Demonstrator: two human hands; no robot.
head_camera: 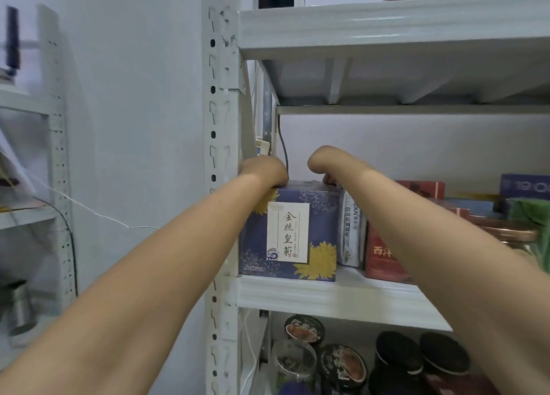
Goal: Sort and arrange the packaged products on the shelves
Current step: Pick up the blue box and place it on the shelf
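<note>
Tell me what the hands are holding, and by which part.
Both grip the blue box by its top: left hand at the left corner, right hand at the right edge. The fingertips are hidden behind it.

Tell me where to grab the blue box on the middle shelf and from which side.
Grip the blue box by its top edges, reaching in from the front, over the top. The post stands close on its left and a white pack on its right, so the sides look blocked; the top is exposed, with headroom above. Left hand and right hand rest there.
</note>
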